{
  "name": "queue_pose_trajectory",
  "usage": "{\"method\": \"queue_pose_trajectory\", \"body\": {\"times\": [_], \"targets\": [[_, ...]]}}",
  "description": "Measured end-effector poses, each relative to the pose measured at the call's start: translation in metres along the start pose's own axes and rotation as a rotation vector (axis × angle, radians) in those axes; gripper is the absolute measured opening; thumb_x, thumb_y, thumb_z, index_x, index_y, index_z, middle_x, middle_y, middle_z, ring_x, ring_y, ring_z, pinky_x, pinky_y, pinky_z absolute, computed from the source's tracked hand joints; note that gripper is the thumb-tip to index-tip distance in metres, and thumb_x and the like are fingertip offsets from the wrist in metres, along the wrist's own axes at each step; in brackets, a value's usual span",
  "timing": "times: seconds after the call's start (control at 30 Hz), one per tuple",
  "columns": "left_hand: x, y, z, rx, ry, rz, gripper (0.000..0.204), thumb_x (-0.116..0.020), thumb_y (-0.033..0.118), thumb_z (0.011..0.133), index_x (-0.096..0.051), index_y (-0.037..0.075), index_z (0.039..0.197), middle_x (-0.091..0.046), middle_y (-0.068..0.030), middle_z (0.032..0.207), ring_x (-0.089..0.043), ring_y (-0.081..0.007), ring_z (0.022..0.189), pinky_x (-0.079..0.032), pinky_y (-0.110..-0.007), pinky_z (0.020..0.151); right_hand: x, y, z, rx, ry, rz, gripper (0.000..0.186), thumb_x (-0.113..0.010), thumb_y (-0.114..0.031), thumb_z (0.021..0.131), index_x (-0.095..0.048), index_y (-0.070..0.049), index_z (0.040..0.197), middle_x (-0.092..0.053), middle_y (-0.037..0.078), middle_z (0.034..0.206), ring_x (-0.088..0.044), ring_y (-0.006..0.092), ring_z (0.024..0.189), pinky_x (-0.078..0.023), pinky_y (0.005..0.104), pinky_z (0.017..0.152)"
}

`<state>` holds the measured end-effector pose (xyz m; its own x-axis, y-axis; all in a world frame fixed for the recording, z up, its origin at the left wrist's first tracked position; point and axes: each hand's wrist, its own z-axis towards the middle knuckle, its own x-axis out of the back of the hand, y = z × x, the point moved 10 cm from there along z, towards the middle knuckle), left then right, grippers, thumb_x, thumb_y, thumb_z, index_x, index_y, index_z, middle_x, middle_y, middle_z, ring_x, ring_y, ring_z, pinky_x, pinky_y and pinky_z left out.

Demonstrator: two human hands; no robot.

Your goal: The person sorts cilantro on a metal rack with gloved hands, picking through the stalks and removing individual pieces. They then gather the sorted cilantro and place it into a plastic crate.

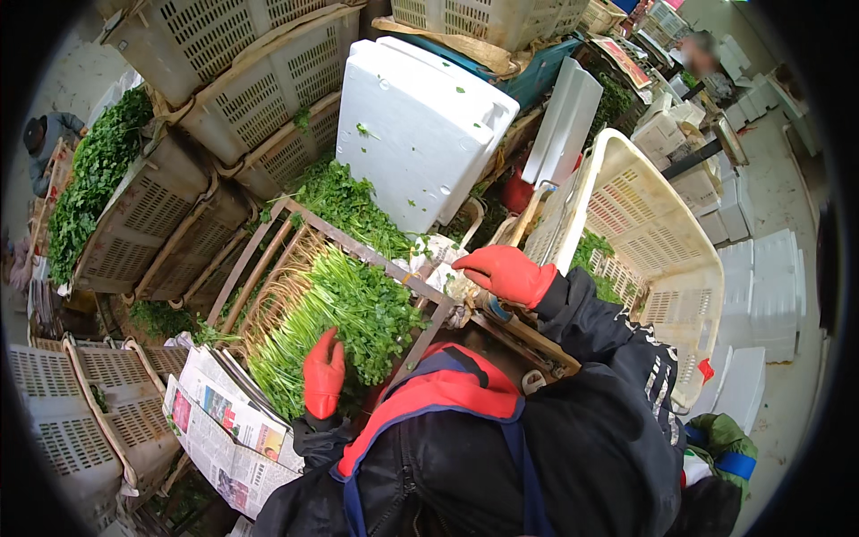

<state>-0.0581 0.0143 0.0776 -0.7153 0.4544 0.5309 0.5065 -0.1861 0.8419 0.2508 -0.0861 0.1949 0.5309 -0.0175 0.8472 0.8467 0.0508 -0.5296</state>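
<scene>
A thick pile of leafy greens (pixel 344 309), with pale green stems and brownish roots, lies inside a metal-and-wood frame (pixel 358 246) in front of me. My left hand (pixel 324 374), in a red glove, rests at the near edge of the pile, fingers stretched out and nothing seen in them. My right hand (pixel 508 275), gloved the same way, is held past the frame's right corner beside a big cream plastic crate (pixel 658 228). Its fingers point left, a little apart, with no object visible in them. Folded newspapers (pixel 224 421) lie left of my left hand.
Slatted crates (pixel 268 98) are stacked at the far left, one heaped with greens (pixel 103 179). A white foam box (pixel 420 125) stands behind the frame. More foam boxes (pixel 761 286) line the right. A person (pixel 54 139) is at the far left edge.
</scene>
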Motion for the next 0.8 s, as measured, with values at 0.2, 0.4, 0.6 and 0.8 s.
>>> {"method": "queue_pose_trajectory", "body": {"times": [0.2,0.4,0.6,0.8], "targets": [[-0.011,0.021,0.0,-0.019,-0.005,-0.027,0.03,-0.061,0.013,0.087,-0.062,0.003,0.116,-0.067,-0.02,0.095,-0.067,-0.0293,0.085,-0.051,-0.035,0.076,-0.007,0.02,0.006,-0.091,-0.03,0.09,0.024,-0.055,-0.021,0.088,-0.064,-0.008,0.105,-0.066,0.013,0.1,-0.062,0.0338,0.091,-0.05,0.0409,0.079],[-0.025,0.033,0.0,-0.071,0.042,0.018,0.029,-0.059,0.013,0.089,-0.063,0.006,0.117,-0.066,-0.0091,0.077,-0.057,-0.0122,0.066,-0.047,-0.028,0.062,-0.014,0.022,0.003,-0.14,-0.102,0.141,0.027,-0.055,-0.021,0.086,-0.063,-0.005,0.106,-0.065,0.016,0.1,-0.061,0.0357,0.089,-0.049,0.0427,0.08],[-0.058,0.045,-0.006,-0.009,-0.161,0.052,0.027,-0.062,0.02,0.086,-0.066,0.012,0.112,-0.061,-0.0144,0.068,-0.061,-0.0251,0.06,-0.047,-0.036,0.059,-0.027,0.024,-0.001,-0.17,-0.207,0.127,0.032,-0.055,-0.02,0.084,-0.062,-0.004,0.11,-0.064,0.018,0.103,-0.06,0.0366,0.095,-0.048,0.0433,0.085],[-0.08,0.068,-0.013,-0.105,-0.32,0.155,0.028,-0.061,0.023,0.087,-0.064,0.013,0.113,-0.065,-0.0173,0.079,-0.064,-0.0346,0.072,-0.05,-0.041,0.062,-0.035,0.03,-0.004,-0.128,-0.202,0.115,0.034,-0.057,-0.019,0.084,-0.059,-0.004,0.115,-0.063,0.018,0.107,-0.059,0.0368,0.097,-0.048,0.0433,0.084]]}}
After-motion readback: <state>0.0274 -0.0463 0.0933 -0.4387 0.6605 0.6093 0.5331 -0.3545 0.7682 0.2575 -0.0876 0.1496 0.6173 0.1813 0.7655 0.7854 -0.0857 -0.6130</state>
